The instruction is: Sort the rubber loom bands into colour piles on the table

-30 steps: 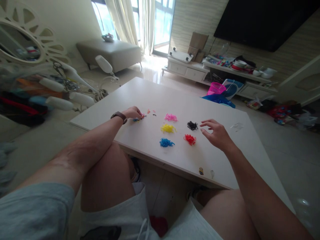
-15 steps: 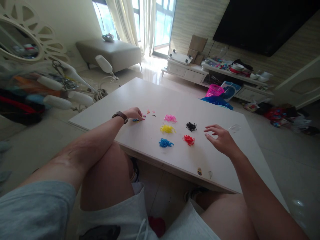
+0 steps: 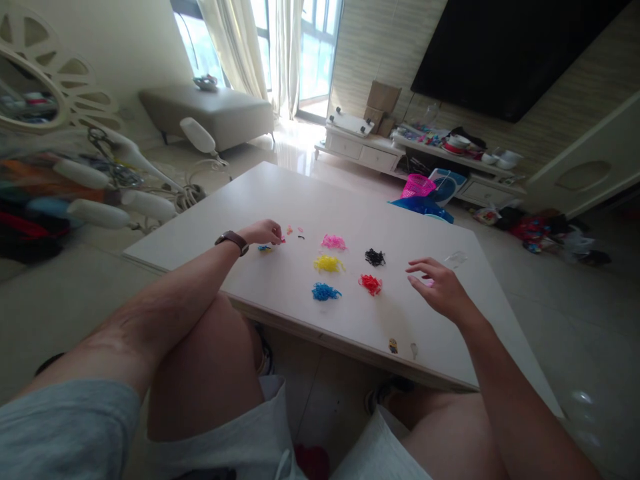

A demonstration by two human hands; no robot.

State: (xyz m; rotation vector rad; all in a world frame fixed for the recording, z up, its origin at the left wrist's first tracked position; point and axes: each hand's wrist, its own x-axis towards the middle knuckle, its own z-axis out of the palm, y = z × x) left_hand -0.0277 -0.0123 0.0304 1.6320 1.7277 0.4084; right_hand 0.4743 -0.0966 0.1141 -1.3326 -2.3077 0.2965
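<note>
As the reddish bit (image 3: 283, 240) sits at the fingertips of the left hand (image 3: 263, 232) (gripped or merely touched, I cannot tell), left of the pink pile (image 3: 334, 243), the right hand (image 3: 441, 287), farther off, hangs open right of the black pile (image 3: 375, 257).

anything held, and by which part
Can't tell: the left hand is at a small pink piece, grip unclear; the right hand shows no clear hold.

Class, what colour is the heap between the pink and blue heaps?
Yellow: a loose stringy heap, best in the head view.
</note>
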